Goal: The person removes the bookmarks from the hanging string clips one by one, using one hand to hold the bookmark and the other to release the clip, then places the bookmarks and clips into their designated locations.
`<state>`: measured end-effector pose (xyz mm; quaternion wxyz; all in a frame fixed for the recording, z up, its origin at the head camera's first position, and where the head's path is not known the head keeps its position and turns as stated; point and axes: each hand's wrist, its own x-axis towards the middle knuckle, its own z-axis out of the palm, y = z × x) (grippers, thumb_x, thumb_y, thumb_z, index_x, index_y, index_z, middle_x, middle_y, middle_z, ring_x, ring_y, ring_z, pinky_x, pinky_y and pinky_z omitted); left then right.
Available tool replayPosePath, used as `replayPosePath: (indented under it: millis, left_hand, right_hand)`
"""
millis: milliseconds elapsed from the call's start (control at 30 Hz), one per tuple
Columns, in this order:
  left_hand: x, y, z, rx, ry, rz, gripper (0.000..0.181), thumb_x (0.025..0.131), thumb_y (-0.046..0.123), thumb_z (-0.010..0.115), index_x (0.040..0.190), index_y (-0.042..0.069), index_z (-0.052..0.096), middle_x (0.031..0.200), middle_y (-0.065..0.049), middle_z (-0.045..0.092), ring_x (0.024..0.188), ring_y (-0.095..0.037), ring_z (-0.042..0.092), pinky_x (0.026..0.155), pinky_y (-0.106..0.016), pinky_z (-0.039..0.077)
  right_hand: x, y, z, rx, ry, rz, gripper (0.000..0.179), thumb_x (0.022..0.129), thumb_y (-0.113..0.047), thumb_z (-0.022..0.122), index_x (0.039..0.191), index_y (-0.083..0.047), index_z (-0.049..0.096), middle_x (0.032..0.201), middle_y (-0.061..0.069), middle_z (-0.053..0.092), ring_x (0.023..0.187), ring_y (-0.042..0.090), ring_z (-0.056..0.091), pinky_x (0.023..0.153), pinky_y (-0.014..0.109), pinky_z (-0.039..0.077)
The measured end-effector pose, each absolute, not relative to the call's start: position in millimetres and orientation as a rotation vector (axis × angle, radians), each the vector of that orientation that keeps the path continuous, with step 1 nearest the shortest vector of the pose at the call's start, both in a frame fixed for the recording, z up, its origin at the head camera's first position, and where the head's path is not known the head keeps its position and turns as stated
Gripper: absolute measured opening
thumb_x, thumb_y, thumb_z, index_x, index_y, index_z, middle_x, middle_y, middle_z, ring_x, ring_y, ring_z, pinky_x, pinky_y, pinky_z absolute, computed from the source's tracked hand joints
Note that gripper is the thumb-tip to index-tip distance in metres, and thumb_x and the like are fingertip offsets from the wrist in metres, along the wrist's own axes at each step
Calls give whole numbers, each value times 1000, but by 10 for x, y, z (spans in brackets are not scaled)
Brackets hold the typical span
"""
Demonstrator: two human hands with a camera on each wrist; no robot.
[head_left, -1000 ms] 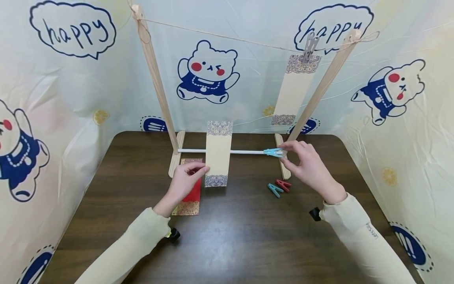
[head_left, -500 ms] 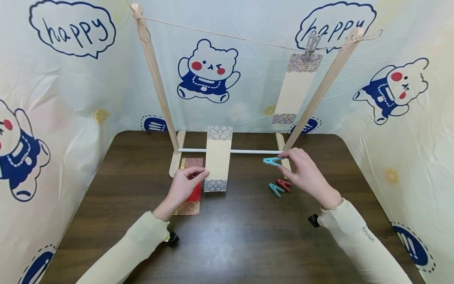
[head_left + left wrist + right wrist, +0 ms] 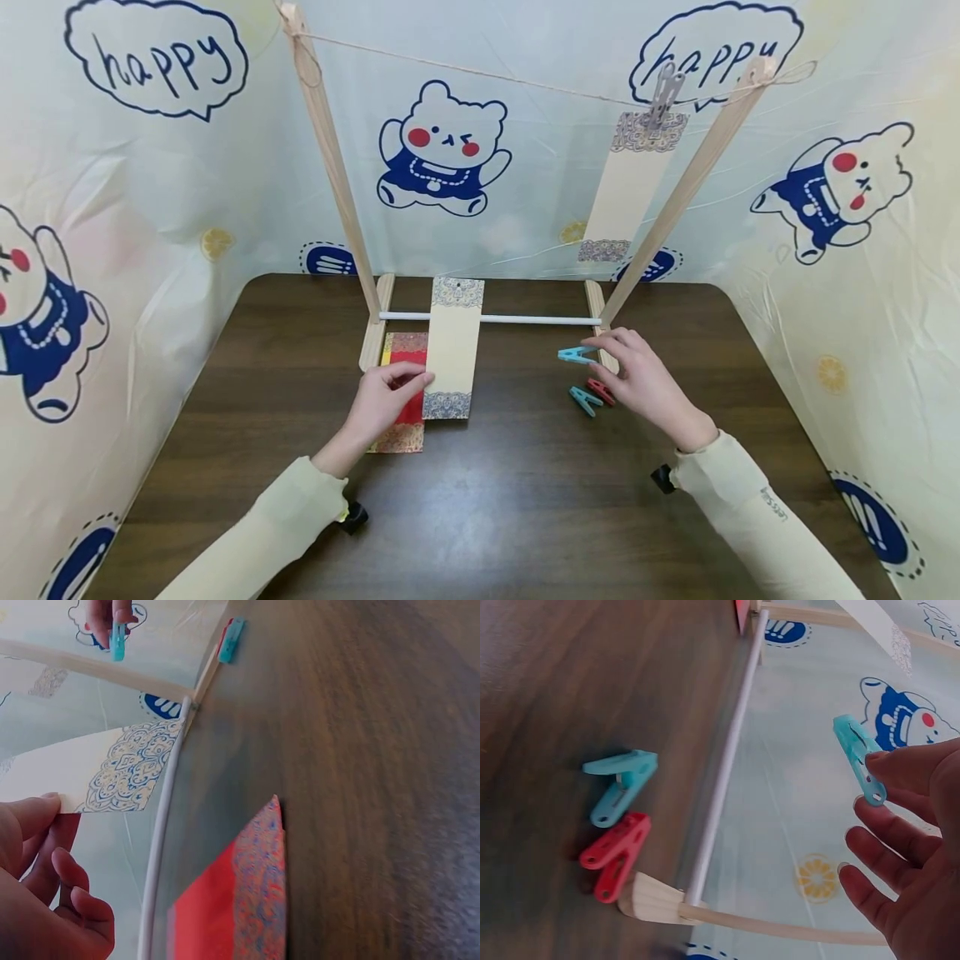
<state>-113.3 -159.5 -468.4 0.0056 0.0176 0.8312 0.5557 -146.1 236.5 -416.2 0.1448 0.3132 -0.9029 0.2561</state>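
My left hand (image 3: 382, 402) pinches the left edge of a cream card with patterned ends (image 3: 453, 346), holding it off the table in front of the white rod. In the left wrist view, thumb and fingers grip the card (image 3: 75, 769) near its patterned end. My right hand (image 3: 643, 377) pinches a light blue clothespin (image 3: 576, 355) between thumb and fingers, above the table. The right wrist view shows this clothespin (image 3: 859, 759) with the other fingers loosely bent. Below it lie a teal clothespin (image 3: 585, 401) and a red clothespin (image 3: 602, 391). A red card (image 3: 408, 354) lies partly behind my left hand.
A wooden frame with two posts (image 3: 330, 158) carries a sagging string (image 3: 465, 65). From its right end hangs another cream card (image 3: 630, 187), held by a grey clothespin (image 3: 664, 93). A white rod (image 3: 540, 320) joins the frame's feet. Printed cloth surrounds the dark wooden table (image 3: 517, 500).
The right hand has lowered the light blue clothespin, bringing it away from the rod and toward me. My left hand and its cream card have also come down slightly toward me.
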Motion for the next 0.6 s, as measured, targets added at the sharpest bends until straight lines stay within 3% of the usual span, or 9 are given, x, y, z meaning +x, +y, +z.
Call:
replayPosePath:
  millis: [333, 467, 600]
  left_hand:
    - [-1083, -1687, -4739, 29, 2601, 1715, 19, 95, 16, 78, 108, 2, 79, 96, -11, 77, 80, -18, 61, 69, -25, 50]
    - [-1071, -1729, -4754, 18, 2597, 1678, 20, 95, 16, 79, 108, 1, 79, 95, -11, 77, 79, -17, 61, 66, -25, 50]
    - [-1054, -1773, -4779, -9, 2609, 1615, 22, 94, 16, 79, 109, 0, 79, 94, -10, 77, 79, -17, 63, 66, -26, 51]
  right_hand:
    - [-1438, 2361, -4347, 821, -2750, 707, 30, 89, -3, 79, 117, -5, 70, 99, 4, 74, 88, 25, 60, 78, 45, 47]
    - [-1423, 2369, -4414, 779, -2810, 677, 28, 88, -5, 78, 115, -5, 70, 85, 0, 69, 77, 20, 55, 71, 39, 43]
    - [-1393, 2365, -4473, 733, -2896, 669, 29, 89, -9, 78, 116, -6, 68, 81, 2, 64, 74, 18, 50, 66, 36, 40]
